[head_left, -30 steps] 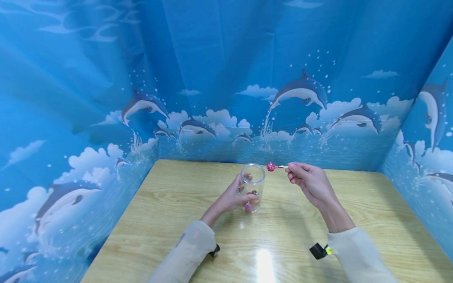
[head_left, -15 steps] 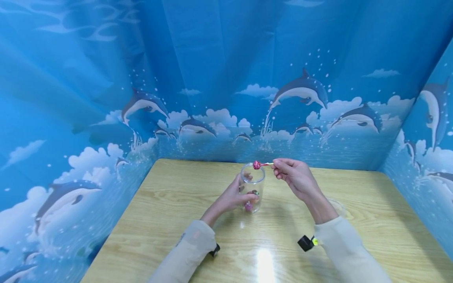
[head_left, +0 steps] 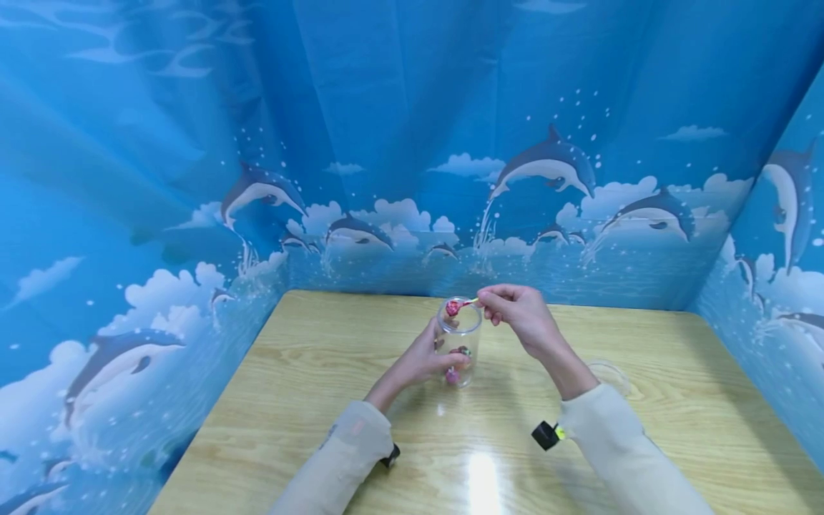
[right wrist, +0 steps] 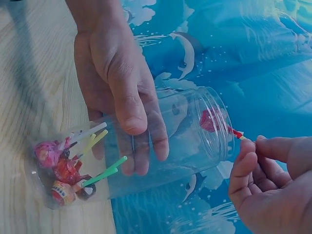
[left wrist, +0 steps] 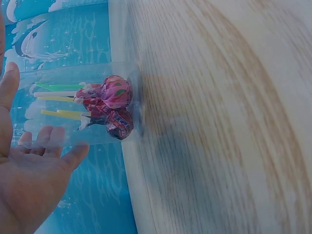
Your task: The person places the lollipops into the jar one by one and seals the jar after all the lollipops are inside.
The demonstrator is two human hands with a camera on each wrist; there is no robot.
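Note:
A clear plastic jar (head_left: pixel 465 335) stands upright on the table, its mouth uncovered. My left hand (head_left: pixel 421 357) grips the jar's side, thumb and fingers round it. Several wrapped lollipops (right wrist: pixel 67 169) lie at the jar's bottom, heads down, with white, yellow and green sticks. In the left wrist view, pink and dark red heads (left wrist: pixel 117 92) show through the wall. Between thumb and fingertips, my right hand (head_left: pixel 524 318) pinches the stick of a red lollipop (right wrist: pixel 210 120). That lollipop's head is inside the jar's mouth, the stick slanting out over the rim.
A clear round lid (head_left: pixel 608 375) lies on the wooden table (head_left: pixel 309 357) to the right, partly behind the right forearm. Blue dolphin-print curtains (head_left: pixel 386 143) enclose the table's back and sides. Each wrist bears a small black camera (head_left: pixel 546 435).
My right hand has moved left, carrying the red lollipop from beside the jar to over its rim and then into the mouth. The left hand and jar have stayed still.

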